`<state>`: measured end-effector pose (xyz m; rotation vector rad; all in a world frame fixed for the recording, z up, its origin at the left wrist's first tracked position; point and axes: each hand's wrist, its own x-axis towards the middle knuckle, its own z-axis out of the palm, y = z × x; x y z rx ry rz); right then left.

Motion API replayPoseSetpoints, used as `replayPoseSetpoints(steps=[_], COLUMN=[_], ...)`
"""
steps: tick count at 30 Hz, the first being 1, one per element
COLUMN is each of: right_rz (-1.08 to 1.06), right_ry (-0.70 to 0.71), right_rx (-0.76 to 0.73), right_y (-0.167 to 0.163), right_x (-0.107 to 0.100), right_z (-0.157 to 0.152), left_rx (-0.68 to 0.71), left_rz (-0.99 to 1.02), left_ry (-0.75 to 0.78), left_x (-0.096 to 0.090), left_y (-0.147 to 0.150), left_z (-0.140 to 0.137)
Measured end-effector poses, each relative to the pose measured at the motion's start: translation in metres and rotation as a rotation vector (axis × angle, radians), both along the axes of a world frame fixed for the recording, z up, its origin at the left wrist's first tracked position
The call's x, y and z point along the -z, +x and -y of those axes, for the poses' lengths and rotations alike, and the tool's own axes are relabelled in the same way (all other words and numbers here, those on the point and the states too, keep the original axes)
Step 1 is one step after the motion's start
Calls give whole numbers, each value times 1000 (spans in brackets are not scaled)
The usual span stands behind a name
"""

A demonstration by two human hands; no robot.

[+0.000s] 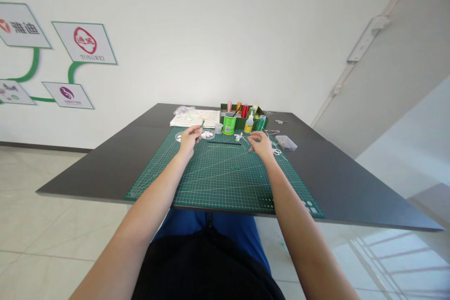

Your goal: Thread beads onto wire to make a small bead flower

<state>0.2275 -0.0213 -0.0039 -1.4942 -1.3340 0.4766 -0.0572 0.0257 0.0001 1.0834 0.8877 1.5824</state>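
My left hand is raised over the far left part of the green cutting mat. Its thumb and fingers pinch a short, thin green stem with a small pale orange tip. My right hand hovers at the far right of the mat, fingers curled together. White thread runs by its fingertips, and they seem closed on it, though the contact is tiny. Small white pieces lie just left of that hand. Clear round dishes with white pieces sit beside my left hand.
The cutting mat covers the middle of the dark table. A black rod lies across it. Behind stand a green can, a yellow glue bottle and a green box of thread spools. A clear case and scissors lie right.
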Motion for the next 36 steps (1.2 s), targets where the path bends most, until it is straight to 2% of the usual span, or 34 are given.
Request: replayPoseSetpoints(steps=[3, 7, 14, 25, 36], right_rz=[-150, -200, -228, -233, -240], right_ry=[16, 24, -23, -95, -226], right_rx=[-188, -412, -641, -798, -836], right_y=[-11, -24, -38, -46, -52], right_x=[2, 3, 1, 6, 10], right_z=[0, 4, 12, 14, 14], left_rx=[63, 153, 240, 354, 394], left_rz=[-81, -147, -186, -249, -314], left_ry=[16, 7, 20, 24, 73], left_x=[3, 8, 12, 16, 14], left_y=[9, 21, 29, 35, 38], left_z=[5, 12, 16, 21, 27])
